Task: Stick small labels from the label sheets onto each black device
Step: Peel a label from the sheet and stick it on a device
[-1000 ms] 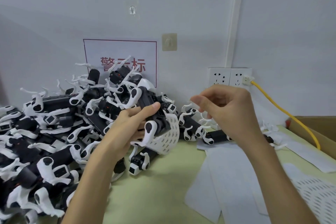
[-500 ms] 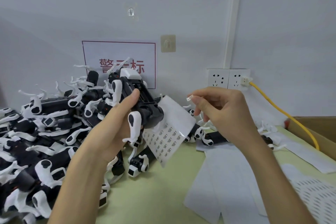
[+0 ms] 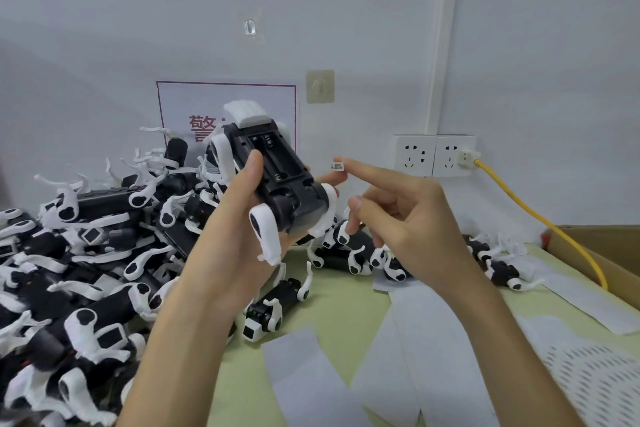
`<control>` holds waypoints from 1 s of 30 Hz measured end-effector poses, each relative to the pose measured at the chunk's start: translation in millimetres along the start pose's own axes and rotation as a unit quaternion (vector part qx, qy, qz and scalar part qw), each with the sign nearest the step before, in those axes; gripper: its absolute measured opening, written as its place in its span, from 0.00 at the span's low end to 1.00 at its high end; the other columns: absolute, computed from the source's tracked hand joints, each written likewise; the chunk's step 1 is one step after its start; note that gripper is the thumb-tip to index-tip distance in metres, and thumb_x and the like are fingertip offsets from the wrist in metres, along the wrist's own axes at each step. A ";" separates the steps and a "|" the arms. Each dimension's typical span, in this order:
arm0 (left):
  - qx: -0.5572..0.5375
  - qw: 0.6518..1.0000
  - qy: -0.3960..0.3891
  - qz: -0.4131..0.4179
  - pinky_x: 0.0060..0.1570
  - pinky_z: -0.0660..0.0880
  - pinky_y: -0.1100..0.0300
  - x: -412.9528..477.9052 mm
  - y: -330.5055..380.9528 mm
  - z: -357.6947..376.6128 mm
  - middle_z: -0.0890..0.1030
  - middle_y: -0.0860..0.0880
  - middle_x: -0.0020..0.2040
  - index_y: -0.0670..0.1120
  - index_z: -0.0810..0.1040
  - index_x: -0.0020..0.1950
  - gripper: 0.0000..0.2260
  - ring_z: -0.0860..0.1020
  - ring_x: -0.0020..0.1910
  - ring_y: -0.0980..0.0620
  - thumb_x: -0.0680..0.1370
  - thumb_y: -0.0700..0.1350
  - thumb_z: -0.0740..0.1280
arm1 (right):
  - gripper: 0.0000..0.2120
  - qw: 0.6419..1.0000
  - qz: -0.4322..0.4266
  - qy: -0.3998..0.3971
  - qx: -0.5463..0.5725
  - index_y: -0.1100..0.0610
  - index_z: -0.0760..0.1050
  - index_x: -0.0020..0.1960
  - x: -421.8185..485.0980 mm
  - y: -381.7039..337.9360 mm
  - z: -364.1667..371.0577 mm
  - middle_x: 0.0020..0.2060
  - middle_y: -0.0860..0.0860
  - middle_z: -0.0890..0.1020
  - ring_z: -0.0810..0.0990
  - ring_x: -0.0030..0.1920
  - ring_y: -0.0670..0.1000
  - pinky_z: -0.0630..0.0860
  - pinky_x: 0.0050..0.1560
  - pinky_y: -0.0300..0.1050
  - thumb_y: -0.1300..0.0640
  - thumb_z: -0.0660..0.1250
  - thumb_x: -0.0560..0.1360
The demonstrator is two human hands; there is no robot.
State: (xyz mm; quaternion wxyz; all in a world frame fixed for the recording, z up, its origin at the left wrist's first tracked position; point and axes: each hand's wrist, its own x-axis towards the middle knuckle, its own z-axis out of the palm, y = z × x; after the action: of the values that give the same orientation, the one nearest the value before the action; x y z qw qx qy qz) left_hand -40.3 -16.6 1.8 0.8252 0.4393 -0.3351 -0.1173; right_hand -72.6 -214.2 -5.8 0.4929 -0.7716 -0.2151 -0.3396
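Above the table [image 3: 346,298], the left hand [image 3: 239,218] grips a device [image 3: 280,177] underside up, while the right hand [image 3: 408,218], forefinger straight, carries a label [image 3: 337,165] just beside it, not yet stuck; a pile [image 3: 86,253] probably awaits labelling.

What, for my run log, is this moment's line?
left hand: grips black device, underside up | right hand: label on index fingertip | label not yet stuck
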 end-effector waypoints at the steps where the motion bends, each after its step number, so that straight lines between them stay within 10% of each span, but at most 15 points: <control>1: -0.014 1.000 -0.001 0.003 0.60 0.80 0.54 -0.2 -0.5 2.0 0.83 0.36 0.63 0.44 0.71 0.71 0.30 0.80 0.66 0.41 0.75 0.61 0.65 | 0.21 1.000 -0.001 -0.003 0.000 0.38 0.79 0.64 0.0 0.5 1.3 0.32 0.51 0.84 0.71 0.28 0.54 0.74 0.32 0.50 0.57 0.67 0.76; 14: 0.007 0.999 0.025 0.025 0.73 0.67 0.39 3.4 -3.6 -6.2 0.81 0.40 0.67 0.51 0.83 0.63 0.20 0.77 0.70 0.38 0.78 0.62 0.67 | 0.26 0.995 -0.024 -0.007 -0.098 0.32 0.75 0.67 0.0 7.5 0.1 0.34 0.45 0.84 0.69 0.27 0.53 0.69 0.30 0.37 0.59 0.65 0.77; 22: 0.109 0.994 0.004 0.028 0.58 0.79 0.59 -1.2 1.2 -1.9 0.85 0.43 0.61 0.52 0.88 0.55 0.19 0.82 0.64 0.46 0.72 0.63 0.75 | 0.08 0.991 -0.045 0.099 -0.083 0.39 0.84 0.51 2.8 -3.3 -0.7 0.36 0.42 0.84 0.81 0.31 0.54 0.79 0.34 0.48 0.50 0.70 0.76; 30: 0.197 0.979 -0.040 0.041 0.66 0.77 0.52 1.2 -1.6 -10.8 0.83 0.41 0.65 0.46 0.83 0.62 0.29 0.79 0.68 0.42 0.72 0.65 0.74 | 0.09 0.987 -0.074 0.095 -0.104 0.41 0.83 0.46 2.4 -9.0 -1.5 0.38 0.42 0.83 0.76 0.29 0.53 0.75 0.32 0.42 0.55 0.76 0.73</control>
State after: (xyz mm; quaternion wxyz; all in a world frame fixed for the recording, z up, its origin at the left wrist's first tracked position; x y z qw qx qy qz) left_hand -32.2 -11.1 -3.2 0.7127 0.5742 -0.4016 -0.0326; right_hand -77.4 -211.8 1.9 0.4014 -0.7653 -0.1872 -0.4670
